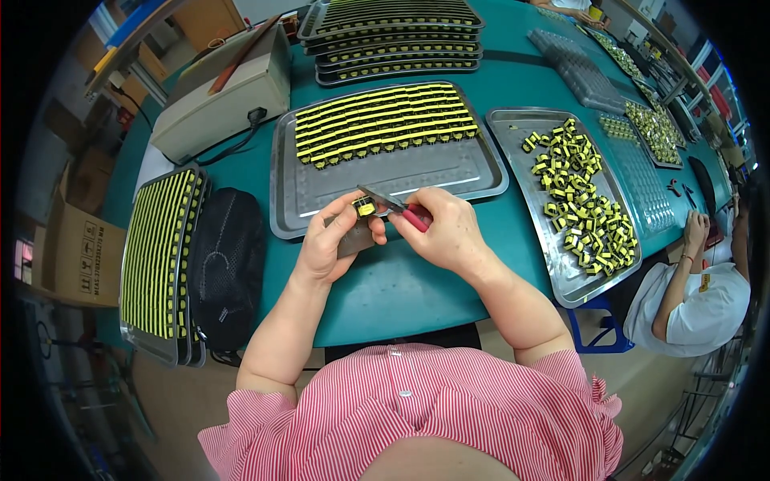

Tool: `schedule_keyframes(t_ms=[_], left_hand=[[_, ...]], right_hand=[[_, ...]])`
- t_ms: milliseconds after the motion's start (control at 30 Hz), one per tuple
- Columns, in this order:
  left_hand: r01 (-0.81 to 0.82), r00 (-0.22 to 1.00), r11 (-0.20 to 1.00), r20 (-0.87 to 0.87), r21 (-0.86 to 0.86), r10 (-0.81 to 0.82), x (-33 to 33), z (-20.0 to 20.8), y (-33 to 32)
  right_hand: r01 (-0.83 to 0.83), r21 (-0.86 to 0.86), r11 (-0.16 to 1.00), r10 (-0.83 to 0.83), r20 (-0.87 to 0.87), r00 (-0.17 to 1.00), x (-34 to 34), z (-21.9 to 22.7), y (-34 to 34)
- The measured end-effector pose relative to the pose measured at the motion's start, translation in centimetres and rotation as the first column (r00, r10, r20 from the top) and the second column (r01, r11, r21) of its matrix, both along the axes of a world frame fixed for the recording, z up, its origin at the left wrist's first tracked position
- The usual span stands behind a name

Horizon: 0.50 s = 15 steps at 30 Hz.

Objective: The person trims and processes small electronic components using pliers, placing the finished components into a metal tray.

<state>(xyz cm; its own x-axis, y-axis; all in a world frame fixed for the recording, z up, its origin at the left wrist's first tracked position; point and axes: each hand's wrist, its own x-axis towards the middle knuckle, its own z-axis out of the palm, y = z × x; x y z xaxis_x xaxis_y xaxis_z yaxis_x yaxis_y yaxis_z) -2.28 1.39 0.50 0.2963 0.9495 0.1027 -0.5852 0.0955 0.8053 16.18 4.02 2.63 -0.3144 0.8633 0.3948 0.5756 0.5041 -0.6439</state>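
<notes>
My left hand point(319, 247) is closed, pinching a small yellow-and-black coil component point(366, 207) between thumb and fingers. Under those fingers shows a flat grey piece point(354, 239); I cannot tell what it is. Wrapped in my right hand point(451, 228) is a hand tool with red grips, probably pliers point(415, 218), its dark metal tip reaching to the component's upper side. Just beyond both hands lies a metal tray point(385, 180) with neat rows of similar components point(385, 124). To the right, another metal tray point(545, 268) holds a loose heap of them point(577, 200).
Stacked filled trays point(393, 40) stand at the back, beside a beige machine point(228, 100) with a cable. At left are more filled trays point(156, 256), a black case point(228, 264) and a cardboard box point(80, 248). A co-worker point(690, 305) sits at right, near clear plastic trays point(642, 184).
</notes>
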Motion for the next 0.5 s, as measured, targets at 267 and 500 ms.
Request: schedule_keyframes(t_ms=[267,500], left_hand=[[-0.090,0.991,0.995,0.094,-0.031,0.093,-0.01,-0.34,-0.17],[-0.184,0.978,0.982,0.092,-0.048,0.188,-0.05,0.61,-0.25]], right_hand=[[0.017,0.058,0.998,-0.016,-0.014,1.000,-0.06,0.12,0.00],[0.021,0.069,0.997,-0.020,-0.006,1.000,0.10,0.10,0.06]])
